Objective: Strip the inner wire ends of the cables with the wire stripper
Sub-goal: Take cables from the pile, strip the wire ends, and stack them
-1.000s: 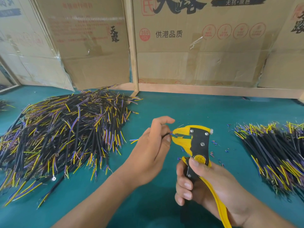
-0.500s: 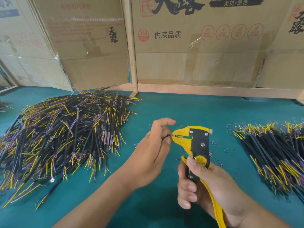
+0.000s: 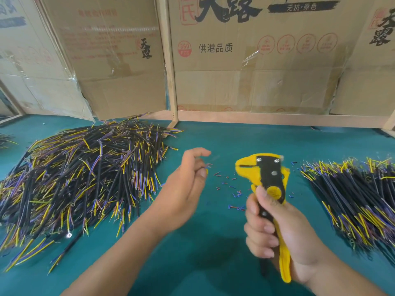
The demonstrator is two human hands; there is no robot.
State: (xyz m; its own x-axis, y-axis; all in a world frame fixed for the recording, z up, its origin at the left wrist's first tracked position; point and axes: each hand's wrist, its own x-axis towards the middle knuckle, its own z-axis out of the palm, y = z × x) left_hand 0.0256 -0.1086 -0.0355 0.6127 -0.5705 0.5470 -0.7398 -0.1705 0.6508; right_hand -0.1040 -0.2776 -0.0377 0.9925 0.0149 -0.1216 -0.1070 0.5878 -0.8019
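Note:
My right hand grips the handles of a yellow and black wire stripper, held upright with its jaws facing left. My left hand is a short way left of the jaws and pinches a cable; only its thin coloured wire ends show past the fingertips, the rest is hidden by the hand. A gap of green table separates the wire ends from the jaws. A big heap of black cables with yellow and purple inner wires lies to the left. A tidier pile of the same cables lies to the right.
Small blue and red insulation scraps are scattered on the green table between my hands. Cardboard boxes and a wooden frame stand along the table's back edge.
My left hand has pulled the cable leftwards out of the stripper jaws, where it was inserted before. The stripper has shifted slightly right and up in my right hand.

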